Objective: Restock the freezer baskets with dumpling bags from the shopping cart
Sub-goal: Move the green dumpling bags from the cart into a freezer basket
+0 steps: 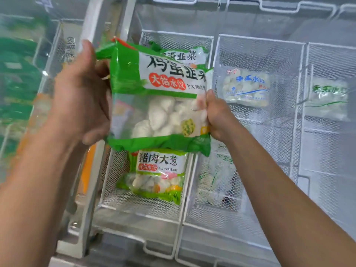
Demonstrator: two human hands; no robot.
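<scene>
A dumpling bag (159, 105) hung between left hand (81, 97) and right hand (217, 116), above a basket (119, 191) holding another bag (156, 174); a third bag (244, 87) lay in the basket to the right (258, 47).

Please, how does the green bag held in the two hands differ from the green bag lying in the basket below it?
The held green bag is up in the air, gripped by the left hand and the right hand; the lower green bag lies on the mesh of the near basket, untouched. The held bag looks larger, being nearer the camera. Their big black characters differ. Both have green edges, a white label and a clear window showing pale dumplings.
</scene>
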